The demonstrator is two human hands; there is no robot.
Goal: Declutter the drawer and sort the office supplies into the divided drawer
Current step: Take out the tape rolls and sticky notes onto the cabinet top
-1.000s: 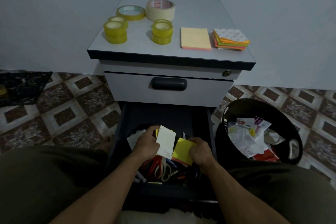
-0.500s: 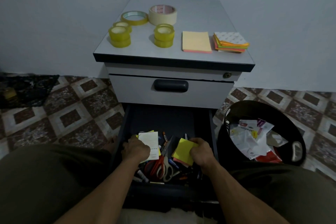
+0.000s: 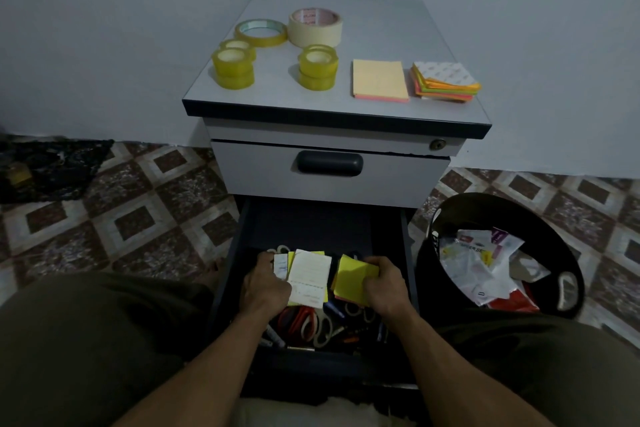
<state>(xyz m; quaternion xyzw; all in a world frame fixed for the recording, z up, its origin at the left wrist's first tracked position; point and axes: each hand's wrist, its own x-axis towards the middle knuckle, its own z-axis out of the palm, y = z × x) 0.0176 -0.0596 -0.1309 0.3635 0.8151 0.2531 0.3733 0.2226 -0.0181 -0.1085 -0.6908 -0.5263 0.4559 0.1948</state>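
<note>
The dark lower drawer [image 3: 239, 253] of the grey cabinet is pulled out in front of me. My left hand [image 3: 265, 288] grips a bunch of white paper slips and yellow notes [image 3: 308, 277] over the drawer. My right hand [image 3: 384, 282] holds a yellow sticky-note pad [image 3: 353, 276] beside them. Under both hands lie red-handled scissors [image 3: 298, 321], grey scissors [image 3: 323, 326] and several pens [image 3: 341, 310].
On the cabinet top [image 3: 381, 28] stand several tape rolls [image 3: 233, 68], a pale yellow note pad [image 3: 379, 80] and a stack of coloured sticky notes [image 3: 445, 83]. The upper drawer [image 3: 329, 165] is closed. A black bin [image 3: 498, 253] with paper scraps stands at the right on the tiled floor.
My left hand dropped into the drawer with its paper, then came up holding more slips and notes. My right hand kept the yellow pad nearly still. The camera view shifted slightly.
</note>
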